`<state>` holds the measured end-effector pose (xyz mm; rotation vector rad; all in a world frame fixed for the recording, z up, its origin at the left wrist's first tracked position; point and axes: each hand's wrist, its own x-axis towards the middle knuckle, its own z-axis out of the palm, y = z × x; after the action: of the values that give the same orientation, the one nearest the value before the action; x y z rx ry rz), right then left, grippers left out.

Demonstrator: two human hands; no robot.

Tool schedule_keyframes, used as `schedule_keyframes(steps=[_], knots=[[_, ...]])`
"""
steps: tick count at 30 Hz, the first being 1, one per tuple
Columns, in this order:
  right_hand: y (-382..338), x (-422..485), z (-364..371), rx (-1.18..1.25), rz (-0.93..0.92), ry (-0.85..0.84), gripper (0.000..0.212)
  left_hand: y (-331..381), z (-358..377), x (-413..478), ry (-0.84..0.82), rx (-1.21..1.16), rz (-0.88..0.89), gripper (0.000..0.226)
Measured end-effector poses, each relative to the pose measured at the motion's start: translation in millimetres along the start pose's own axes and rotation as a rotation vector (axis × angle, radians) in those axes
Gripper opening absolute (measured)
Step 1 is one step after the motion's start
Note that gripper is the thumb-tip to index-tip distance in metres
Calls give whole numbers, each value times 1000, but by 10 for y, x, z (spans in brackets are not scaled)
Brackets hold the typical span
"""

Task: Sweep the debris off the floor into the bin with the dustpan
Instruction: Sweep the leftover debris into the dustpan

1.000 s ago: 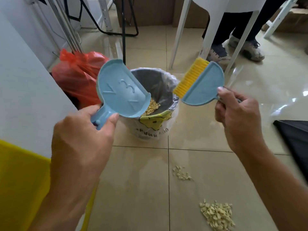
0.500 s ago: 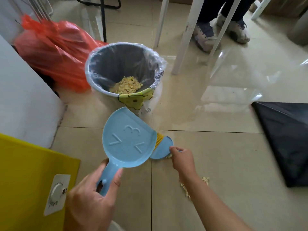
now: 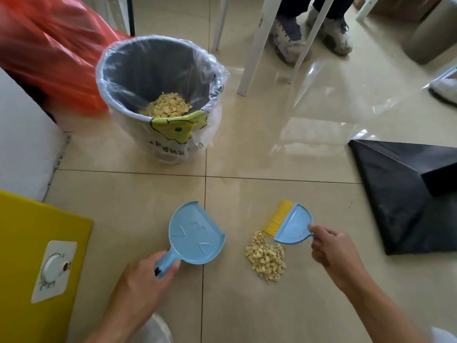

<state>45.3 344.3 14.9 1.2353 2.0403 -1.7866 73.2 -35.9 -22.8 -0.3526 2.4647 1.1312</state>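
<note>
A pile of pale yellow debris lies on the beige tiled floor. My left hand grips the handle of a light blue dustpan, held low just left of the pile with its straight edge facing it. My right hand holds a small blue brush whose yellow bristles touch the pile's far end. The bin, lined with a clear bag, stands beyond the dustpan and holds more yellow debris.
A red plastic bag sits left of the bin beside a white cabinet. A yellow panel is at my near left. A black bag lies on the right. White furniture legs and a person's shoes are behind.
Both hands came down from above the bin to the floor. The brush moved right, away from the dustpan, to the far end of the debris pile. The view tilted downward.
</note>
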Motion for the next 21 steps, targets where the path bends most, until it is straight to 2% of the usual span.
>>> schedule_keyframes(steps=[1, 5, 9, 10, 14, 18, 21], knots=[[-81, 20, -98, -92, -50, 39, 15, -28, -32, 10, -59, 11, 18, 20], [-200, 153, -376, -745, -313, 194, 20, -93, -146, 93, -308, 77, 48, 28], [-25, 104, -300, -1407, -374, 257, 34, 46, -57, 121, -331, 168, 71, 31], [49, 43, -218, -1477, -388, 244, 35, 107, -13, 118, -341, 182, 63, 33], [351, -246, 233, -1556, -421, 103, 32, 316, 188, 118, -428, 208, 40, 38], [485, -543, 700, -1447, -441, -41, 19, 541, 389, 63, -474, 198, 11, 28], [489, -738, 937, -1381, -486, -109, 16, 581, 495, 3, -440, 225, -3, 33]])
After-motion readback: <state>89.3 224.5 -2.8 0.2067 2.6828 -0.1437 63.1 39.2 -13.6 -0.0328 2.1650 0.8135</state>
